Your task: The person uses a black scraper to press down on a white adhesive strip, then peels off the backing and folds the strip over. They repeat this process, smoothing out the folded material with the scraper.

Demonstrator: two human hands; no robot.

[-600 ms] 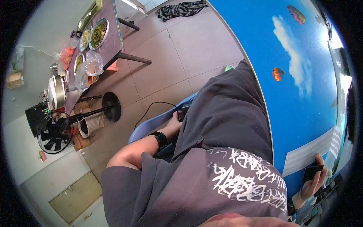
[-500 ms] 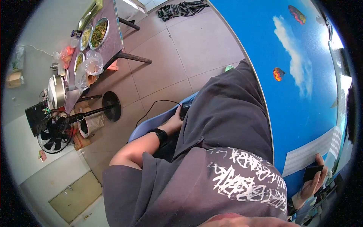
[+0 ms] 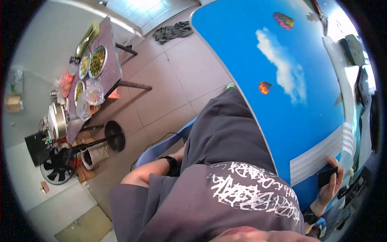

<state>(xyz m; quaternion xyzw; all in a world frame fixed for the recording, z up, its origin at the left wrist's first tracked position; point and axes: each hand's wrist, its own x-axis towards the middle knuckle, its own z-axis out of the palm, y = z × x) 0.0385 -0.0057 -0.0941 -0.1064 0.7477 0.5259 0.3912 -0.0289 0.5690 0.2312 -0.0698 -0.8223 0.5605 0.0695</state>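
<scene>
My right hand (image 3: 333,186) is over the blue table at the right, pinching a small black flat rectangular piece (image 3: 325,177) between its fingers. Under and beside it lies a white sheet with rows of wavy marks (image 3: 308,159). My left hand (image 3: 177,155) is down at my left side by the blue plastic chair (image 3: 155,151). A black watch (image 3: 172,162) is on that wrist, and my thigh and shirt hide the fingers.
Papers and dark objects crowd the far right edge of the blue table (image 3: 242,52). Across the tiled floor, a side table (image 3: 105,32) carries dishes of food (image 3: 97,61), plastic bags (image 3: 95,92) and a cooker (image 3: 57,121). A black fan (image 3: 57,165) stands near it.
The view has shifted, so the blue table sits further left. My left hand has slipped behind my thigh; the black object beside it earlier is hidden. My right hand still holds the black piece.
</scene>
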